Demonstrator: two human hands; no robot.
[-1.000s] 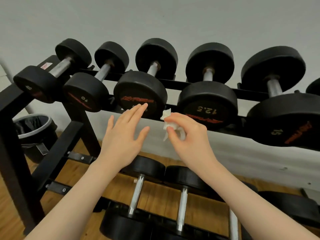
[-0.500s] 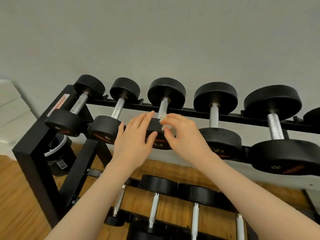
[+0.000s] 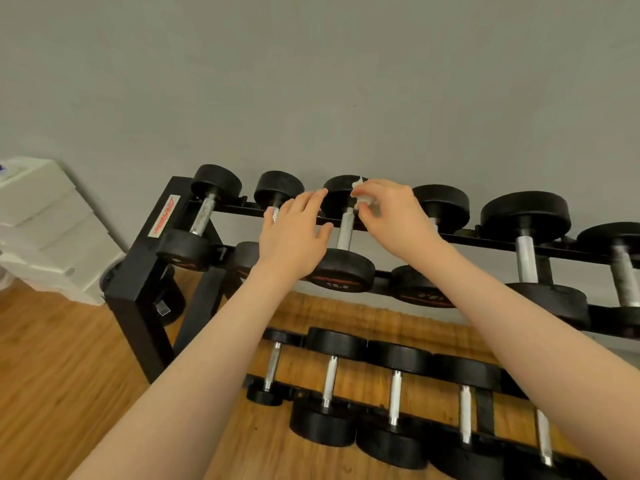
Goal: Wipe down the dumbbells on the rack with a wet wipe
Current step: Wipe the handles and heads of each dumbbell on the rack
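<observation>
Right hand point(image 3: 394, 216) pinched a small white wipe point(image 3: 362, 199) between thumb and fingers, held against the far head of the third dumbbell point(image 3: 346, 233) on the top row, upper centre of frame. Left hand point(image 3: 294, 233) had fingers straight and loosely spread, over the rack point(image 3: 138, 282) rail just left of that dumbbell's handle; contact unclear. More dumbbells sat on the lower row point(image 3: 394, 396), bottom centre. White drawers point(image 3: 41, 223) at left edge.

Matt black rubber-like dumbbell heads point(image 3: 341, 270); knurled bright metal handles point(image 3: 345, 231); black painted metal rack point(image 3: 138, 282); glossy wood floor point(image 3: 52, 358); thin white wipe point(image 3: 363, 202).
</observation>
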